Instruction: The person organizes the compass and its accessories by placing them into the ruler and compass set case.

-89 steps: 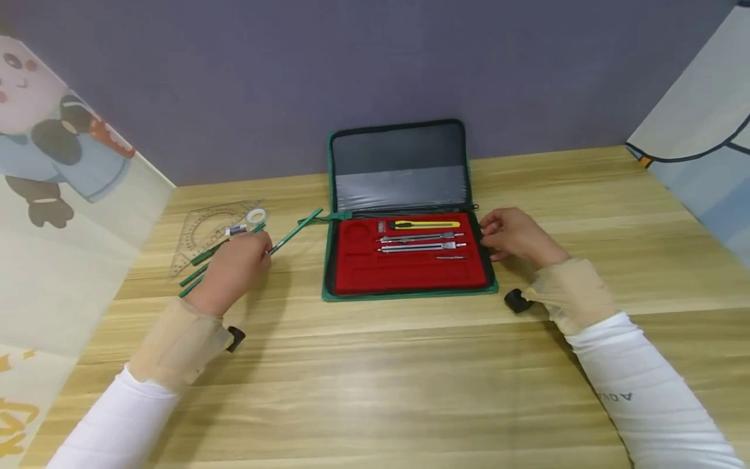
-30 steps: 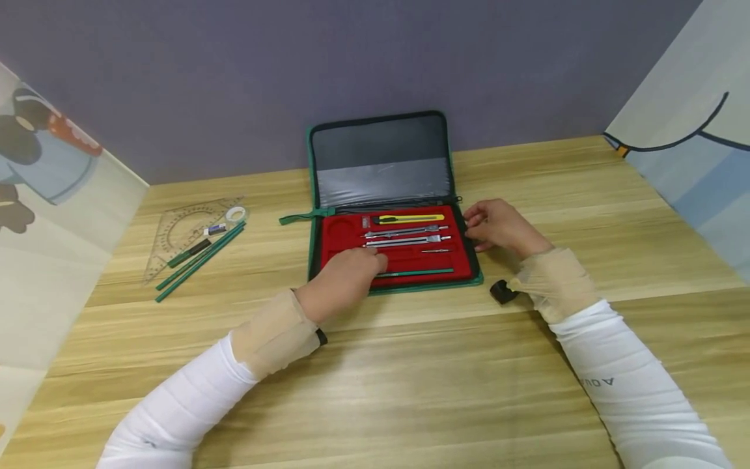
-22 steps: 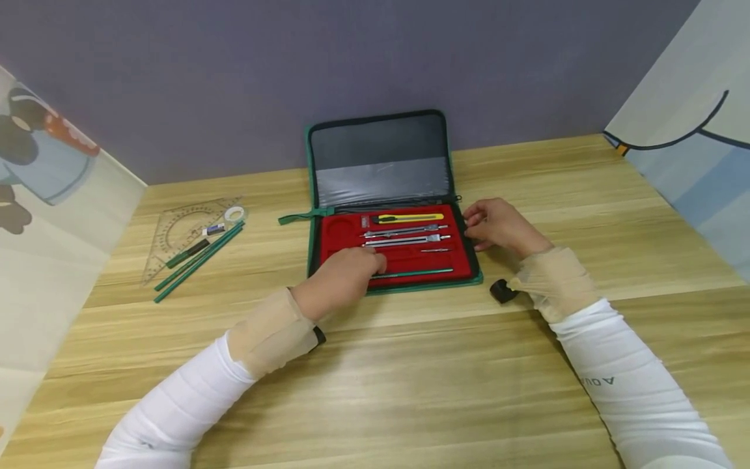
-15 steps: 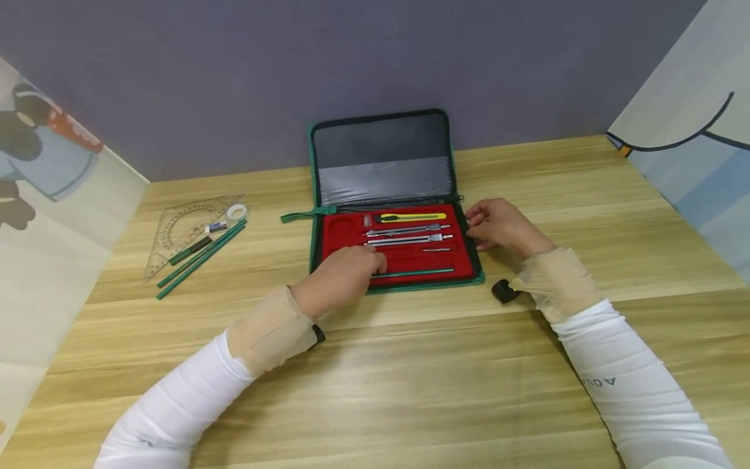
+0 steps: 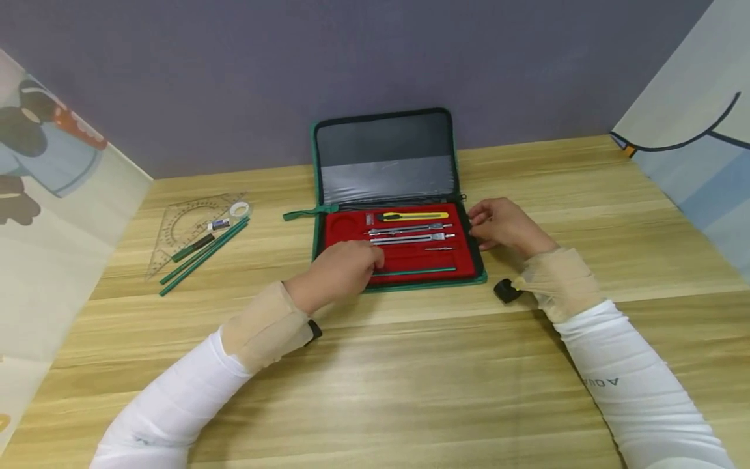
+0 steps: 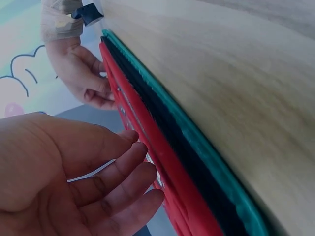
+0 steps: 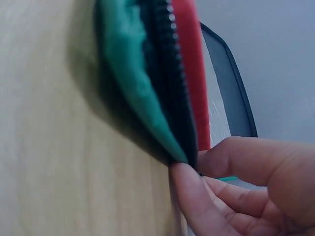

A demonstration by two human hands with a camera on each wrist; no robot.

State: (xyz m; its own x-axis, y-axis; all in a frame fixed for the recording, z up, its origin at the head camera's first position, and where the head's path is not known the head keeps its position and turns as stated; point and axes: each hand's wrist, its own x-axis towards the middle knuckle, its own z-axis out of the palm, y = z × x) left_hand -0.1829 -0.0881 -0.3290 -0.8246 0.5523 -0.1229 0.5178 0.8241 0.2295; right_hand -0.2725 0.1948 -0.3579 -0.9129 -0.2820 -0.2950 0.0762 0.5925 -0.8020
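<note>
A green zippered drawing-set case [image 5: 424, 286] lies unfolded, its dark lid [image 5: 387, 159] leaning up at the back. Its red tray [image 5: 413, 260] carries a yellow utility knife [image 5: 417, 215], two silver compass-like instruments [image 5: 410, 239], and a small metal piece [image 5: 439, 248]. A green pencil [image 5: 418, 270] lies along the front slot, its left end hidden behind my left hand [image 5: 346, 270]. In the left wrist view, the loosely bent fingers [image 6: 133, 182] hover at the tray with no pencil between them. My right hand [image 5: 506, 227] pinches the case's right edge between thumb and finger, as the right wrist view shows.
Left of the case, two green pencils [image 5: 205, 257] and a shorter green-and-black stick [image 5: 193, 248] lie by a transparent set square [image 5: 166, 234], an eraser [image 5: 219, 224] and a white tape roll [image 5: 239, 209]. A grey-purple panel [image 5: 375, 58] rises behind the table [image 5: 410, 378].
My left hand has carried a green pencil from the left group to the tray's front slot. Lately that hand has lifted slightly, while the right hand keeps its hold on the case edge.
</note>
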